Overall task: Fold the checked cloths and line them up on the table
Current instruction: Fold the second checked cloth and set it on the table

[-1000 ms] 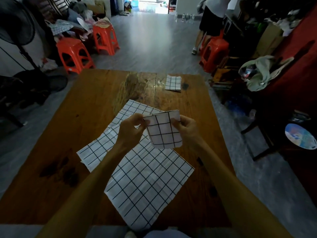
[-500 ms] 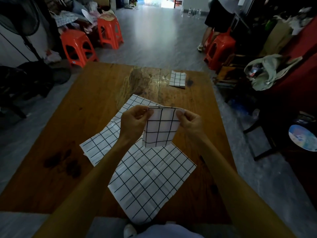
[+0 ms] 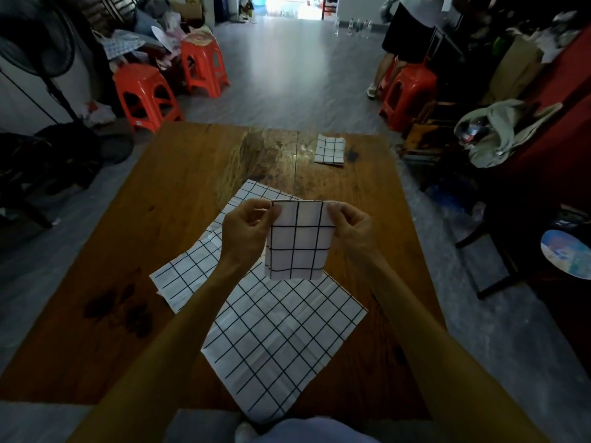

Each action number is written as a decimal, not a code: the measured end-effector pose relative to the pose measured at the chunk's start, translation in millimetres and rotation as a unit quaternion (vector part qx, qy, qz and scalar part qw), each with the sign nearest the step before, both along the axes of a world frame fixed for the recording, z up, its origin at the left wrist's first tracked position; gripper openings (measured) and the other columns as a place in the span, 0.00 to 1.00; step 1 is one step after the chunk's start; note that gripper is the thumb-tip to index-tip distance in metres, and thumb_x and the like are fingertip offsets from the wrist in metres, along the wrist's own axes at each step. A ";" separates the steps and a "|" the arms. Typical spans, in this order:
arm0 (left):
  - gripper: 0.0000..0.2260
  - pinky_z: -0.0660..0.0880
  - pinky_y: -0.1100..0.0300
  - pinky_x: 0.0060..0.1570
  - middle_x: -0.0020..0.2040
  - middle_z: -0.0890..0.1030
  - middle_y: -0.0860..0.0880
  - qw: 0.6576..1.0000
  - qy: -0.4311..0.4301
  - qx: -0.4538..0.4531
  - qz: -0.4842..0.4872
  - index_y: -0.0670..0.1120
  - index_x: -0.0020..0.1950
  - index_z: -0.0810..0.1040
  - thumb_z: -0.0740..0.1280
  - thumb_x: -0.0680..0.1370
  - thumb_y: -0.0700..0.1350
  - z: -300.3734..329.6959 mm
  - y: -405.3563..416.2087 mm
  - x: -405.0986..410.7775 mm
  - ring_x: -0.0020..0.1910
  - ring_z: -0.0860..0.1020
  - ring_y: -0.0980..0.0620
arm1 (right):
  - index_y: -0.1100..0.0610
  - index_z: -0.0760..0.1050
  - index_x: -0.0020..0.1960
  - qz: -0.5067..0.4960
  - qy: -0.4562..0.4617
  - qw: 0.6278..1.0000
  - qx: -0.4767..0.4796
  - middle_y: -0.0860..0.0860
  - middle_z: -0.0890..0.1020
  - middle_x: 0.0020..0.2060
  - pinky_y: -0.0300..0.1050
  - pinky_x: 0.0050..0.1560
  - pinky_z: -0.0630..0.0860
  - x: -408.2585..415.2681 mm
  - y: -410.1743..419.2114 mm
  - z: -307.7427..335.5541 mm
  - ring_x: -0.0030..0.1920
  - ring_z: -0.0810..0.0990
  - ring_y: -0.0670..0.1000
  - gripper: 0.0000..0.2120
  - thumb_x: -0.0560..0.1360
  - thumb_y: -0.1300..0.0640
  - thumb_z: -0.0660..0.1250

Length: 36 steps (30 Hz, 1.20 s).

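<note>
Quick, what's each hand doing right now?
Left hand: pinches the top left corner of the folded checked cloth.
Right hand: pinches its top right corner.

Wooden bench [image 3: 179, 219], brown, boards running away from viewer; worn pale patch near far middle, dark stains near left front. Small folded checked cloth [image 3: 330, 149] lies flat near far right corner. Large unfolded checked cloth [image 3: 275, 340] spread at near middle, turned cornerwise, near corner reaching front edge. Second unfolded cloth [image 3: 188, 273] lies partly beneath it, sticking out left.
</note>
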<state>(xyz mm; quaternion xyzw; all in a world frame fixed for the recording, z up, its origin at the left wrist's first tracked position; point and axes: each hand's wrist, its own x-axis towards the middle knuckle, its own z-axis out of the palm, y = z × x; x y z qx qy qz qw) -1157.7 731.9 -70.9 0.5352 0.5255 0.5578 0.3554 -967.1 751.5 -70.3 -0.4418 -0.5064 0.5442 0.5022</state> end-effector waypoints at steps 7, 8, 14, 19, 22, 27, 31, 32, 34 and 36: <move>0.09 0.79 0.62 0.43 0.45 0.82 0.48 0.999 0.019 -0.024 -0.014 0.46 0.49 0.79 0.66 0.74 0.49 -9.1 -6.7 3.1 0.45 0.82 0.56 | 0.57 0.79 0.51 -0.016 0.037 0.999 -0.020 0.49 0.82 0.42 0.43 0.42 0.81 1.9 -0.4 2.0 0.44 0.80 0.50 0.08 0.80 0.57 0.61; 0.08 0.79 0.63 0.43 0.44 0.82 0.49 1.000 0.015 -0.021 -0.006 0.46 0.49 0.79 0.66 0.75 0.48 -8.8 -7.1 4.0 0.44 0.81 0.56 | 0.58 0.79 0.51 -0.006 0.040 0.999 -0.023 0.50 0.82 0.42 0.42 0.42 0.81 3.0 -1.3 1.5 0.44 0.80 0.51 0.08 0.80 0.57 0.61; 0.08 0.79 0.54 0.46 0.45 0.82 0.49 0.999 0.037 -0.027 0.008 0.45 0.50 0.80 0.66 0.76 0.47 -11.5 -11.6 4.9 0.46 0.81 0.54 | 0.57 0.80 0.48 0.028 0.030 0.999 -0.020 0.55 0.82 0.46 0.46 0.44 0.81 7.6 -3.2 -6.5 0.47 0.81 0.54 0.09 0.78 0.55 0.63; 0.21 0.76 0.46 0.54 0.56 0.80 0.44 0.957 0.249 0.138 0.058 0.42 0.61 0.75 0.68 0.75 0.53 2.1 -4.4 4.9 0.57 0.77 0.49 | 0.50 0.81 0.44 0.035 -0.119 0.991 0.050 0.53 0.83 0.42 0.53 0.41 0.81 5.2 2.4 -4.4 0.43 0.82 0.55 0.10 0.78 0.48 0.64; 0.27 0.73 0.46 0.58 0.60 0.78 0.43 0.935 0.292 0.192 0.060 0.41 0.67 0.70 0.69 0.74 0.54 22.4 8.9 14.2 0.60 0.75 0.47 | 0.40 0.77 0.39 0.044 -0.284 0.951 0.117 0.42 0.79 0.31 0.52 0.36 0.78 1.5 9.7 -3.8 0.34 0.77 0.45 0.09 0.77 0.44 0.63; 0.20 0.73 0.46 0.56 0.53 0.83 0.48 0.898 0.405 0.170 -0.037 0.46 0.58 0.79 0.64 0.75 0.58 26.7 17.3 15.9 0.53 0.79 0.49 | 0.52 0.82 0.48 0.066 -0.322 0.930 0.163 0.44 0.80 0.34 0.47 0.35 0.78 -2.5 8.3 5.8 0.32 0.76 0.43 0.10 0.78 0.49 0.63; 0.07 0.76 0.60 0.48 0.42 0.84 0.50 0.922 0.336 0.170 -0.092 0.44 0.47 0.83 0.70 0.74 0.46 28.2 16.2 17.4 0.41 0.81 0.55 | 0.54 0.82 0.48 0.071 -0.338 0.922 0.173 0.45 0.79 0.31 0.46 0.31 0.73 -3.4 7.3 12.9 0.30 0.75 0.46 0.08 0.78 0.53 0.65; 0.04 0.76 0.64 0.47 0.42 0.84 0.50 0.923 0.330 0.173 -0.094 0.44 0.46 0.83 0.71 0.74 0.43 28.6 17.0 16.6 0.41 0.81 0.55 | 0.54 0.82 0.47 0.076 -0.339 0.922 0.172 0.46 0.79 0.30 0.46 0.31 0.73 -3.8 7.8 12.9 0.29 0.75 0.47 0.10 0.78 0.52 0.64; 0.03 0.76 0.64 0.44 0.41 0.84 0.49 0.926 0.327 0.174 -0.073 0.43 0.46 0.83 0.71 0.74 0.40 30.4 18.5 12.9 0.39 0.81 0.55 | 0.56 0.81 0.43 0.089 -0.362 0.912 0.173 0.47 0.77 0.28 0.44 0.30 0.71 -2.9 7.4 11.4 0.28 0.72 0.46 0.12 0.79 0.52 0.63; 0.04 0.75 0.70 0.40 0.41 0.84 0.49 0.938 0.307 0.159 -0.020 0.41 0.47 0.83 0.71 0.74 0.40 34.2 22.5 3.7 0.38 0.80 0.57 | 0.55 0.77 0.36 0.095 -0.390 0.904 0.150 0.47 0.74 0.26 0.45 0.31 0.71 6.6 5.2 -0.3 0.26 0.70 0.44 0.15 0.79 0.53 0.63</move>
